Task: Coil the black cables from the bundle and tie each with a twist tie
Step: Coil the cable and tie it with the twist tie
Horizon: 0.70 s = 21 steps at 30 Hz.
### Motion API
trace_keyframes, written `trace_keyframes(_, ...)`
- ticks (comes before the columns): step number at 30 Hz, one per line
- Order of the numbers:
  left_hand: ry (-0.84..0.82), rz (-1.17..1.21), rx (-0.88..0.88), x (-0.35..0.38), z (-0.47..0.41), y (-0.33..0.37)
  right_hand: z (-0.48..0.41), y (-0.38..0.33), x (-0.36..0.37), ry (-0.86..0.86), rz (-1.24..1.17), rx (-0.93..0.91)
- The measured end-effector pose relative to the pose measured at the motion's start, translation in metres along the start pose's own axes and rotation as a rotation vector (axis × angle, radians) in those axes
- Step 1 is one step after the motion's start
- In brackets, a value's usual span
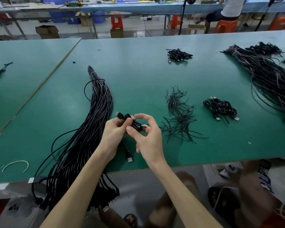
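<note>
1 small black coiled cable [135, 125], above green table's [138, 71] near edge: our left hand [113, 130] grips it, right hand [146, 137] pinches its thin black twist tie [146, 126]; we should twist snugly.

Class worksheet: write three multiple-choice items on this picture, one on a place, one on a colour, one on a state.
1. The loose twist ties lie: A. right of the right hand; B. on a stool; C. on the floor.
2. The table is: A. red; B. green; C. white.
3. The coiled cable is: A. flat on the table; B. inside a box; C. held in both hands.
Key: 1 A, they lie past the right hand; 2 B, its surface is green; 3 C, left hand and right hand grip it.
</note>
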<state>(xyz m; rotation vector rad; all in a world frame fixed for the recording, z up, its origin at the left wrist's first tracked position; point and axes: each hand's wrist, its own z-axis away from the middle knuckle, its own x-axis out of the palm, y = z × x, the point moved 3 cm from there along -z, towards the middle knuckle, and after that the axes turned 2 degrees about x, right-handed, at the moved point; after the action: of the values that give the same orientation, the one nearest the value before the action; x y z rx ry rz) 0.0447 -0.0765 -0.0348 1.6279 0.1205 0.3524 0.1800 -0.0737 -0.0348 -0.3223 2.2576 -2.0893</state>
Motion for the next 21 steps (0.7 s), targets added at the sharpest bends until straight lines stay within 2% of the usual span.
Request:
trace_keyframes(9, -0.031, 0.107, -0.012, 0.0006, 0.0008, 0.0004, -0.0056, 0.0085, -0.0018, 0.006, -0.167, 0.083)
trace_keyframes(21, -0.161, 0.254, -0.107, -0.0001, -0.0027, -0.0018, -0.0092, 0.0104, -0.0041, -0.059, -0.132, 0.053)
